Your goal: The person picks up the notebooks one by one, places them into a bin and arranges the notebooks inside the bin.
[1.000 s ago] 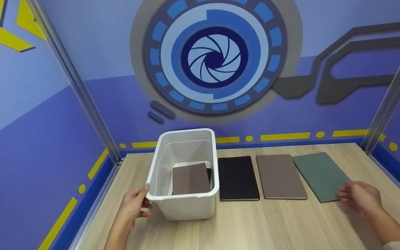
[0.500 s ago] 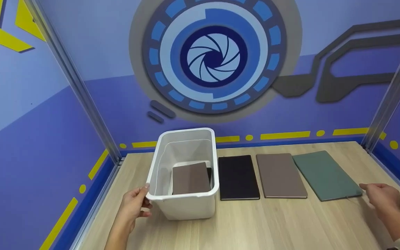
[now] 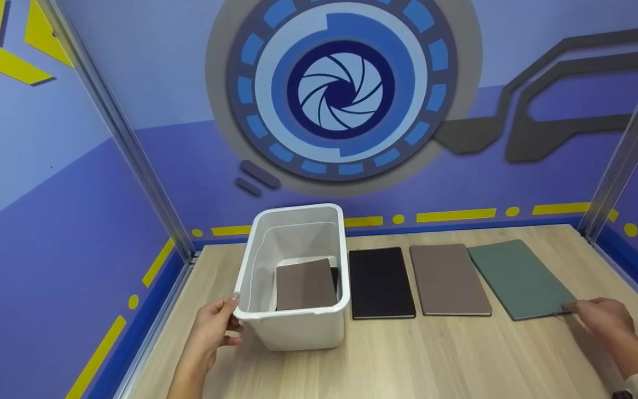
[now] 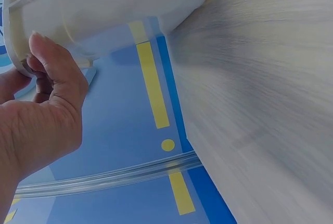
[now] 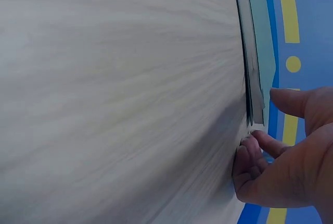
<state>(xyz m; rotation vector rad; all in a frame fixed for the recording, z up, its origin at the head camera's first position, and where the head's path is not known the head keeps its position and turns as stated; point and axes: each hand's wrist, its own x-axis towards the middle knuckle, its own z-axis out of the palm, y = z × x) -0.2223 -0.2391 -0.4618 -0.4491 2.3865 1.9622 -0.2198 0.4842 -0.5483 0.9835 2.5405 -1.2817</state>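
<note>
1. One blue-and-purple back wall (image 3: pixel 180 166) rises beyond the table, farther off than either hand's fingers.
2. The pale wood table (image 3: pixel 396 360) stretches between the two hands, running from the notebooks' near edges back toward the person.
3. The white bin (image 3: pixel 299 335) stands upright immediately right of the left fingers, mouth upward.
4. The green notebook (image 3: pixel 524 282) lies flat and askew, its near right corner at the right fingertips.
5. Left of the right fingers, past the green notebook, lies a taupe notebook (image 3: pixel 452 282); a wedge of wood separates their near ends. The black notebook (image 3: pixel 382 282) is farther left, just beside the bin.
6. A smaller-looking taupe book (image 3: pixel 305 285) sits inside the bin, right of the left fingers and below the rim.
7. The left hand (image 3: pixel 214 321) pinches the bin's near left rim corner.
8. The right hand (image 3: pixel 604 318) keeps a narrow space between thumb and curled fingers at the green corner; whether they grip it, I cannot tell.
</note>
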